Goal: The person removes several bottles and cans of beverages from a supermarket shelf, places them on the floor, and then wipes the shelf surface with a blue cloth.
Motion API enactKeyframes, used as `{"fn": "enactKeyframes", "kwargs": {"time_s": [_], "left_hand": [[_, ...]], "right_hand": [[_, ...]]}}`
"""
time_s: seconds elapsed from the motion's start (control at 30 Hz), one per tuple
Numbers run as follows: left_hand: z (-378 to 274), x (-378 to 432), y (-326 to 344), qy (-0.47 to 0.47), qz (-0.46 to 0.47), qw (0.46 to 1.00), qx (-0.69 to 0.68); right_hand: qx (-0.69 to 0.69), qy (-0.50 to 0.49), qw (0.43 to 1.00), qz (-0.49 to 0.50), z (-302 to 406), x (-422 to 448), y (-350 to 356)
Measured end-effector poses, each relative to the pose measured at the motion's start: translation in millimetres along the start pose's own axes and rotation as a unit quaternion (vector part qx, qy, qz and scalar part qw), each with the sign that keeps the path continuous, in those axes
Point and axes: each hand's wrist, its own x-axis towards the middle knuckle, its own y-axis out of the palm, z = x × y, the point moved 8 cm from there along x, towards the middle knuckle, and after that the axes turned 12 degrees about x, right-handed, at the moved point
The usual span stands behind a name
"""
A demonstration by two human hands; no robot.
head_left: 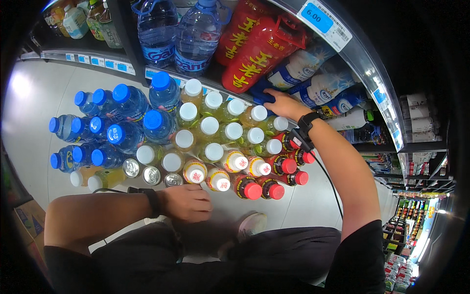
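My right hand [284,104] reaches onto the bottom shelf, its fingers at a blue bottle or pack [261,91] beside the large red bottles [249,62]; whether it grips anything cannot be told. My left hand [189,203] hangs loosely curled near my knees, just below drink cans [151,175] on the floor. Between the hands stand rows of bottles: blue-capped water bottles [128,103] at the left, white-capped bottles of pale yellow drink [210,126] in the middle, white-and-yellow bottles [195,171] in front, and dark bottles with red caps [252,190] at the right.
Large handled water bottles [196,40] and white-and-blue bottles [325,86] fill the bottom shelf. The shelf edge above, with its price tag [323,22], curves over my right arm. A cardboard box [29,220] is at the far left. My shoe [252,225] stands close to the bottles.
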Motion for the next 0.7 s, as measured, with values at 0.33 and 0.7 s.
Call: {"fn": "enactKeyframes", "kwargs": {"time_s": [0.33, 0.7], "left_hand": [[-1, -1, 5, 0.007, 0.022, 1.000, 0.017], [0, 2, 4, 0.007, -0.001, 1.000, -0.013]], "right_hand": [[-0.046, -0.101, 0.987, -0.114, 61, -77, -61], [-0.065, -0.341, 0.803, -0.484, 82, -315, -254]]}}
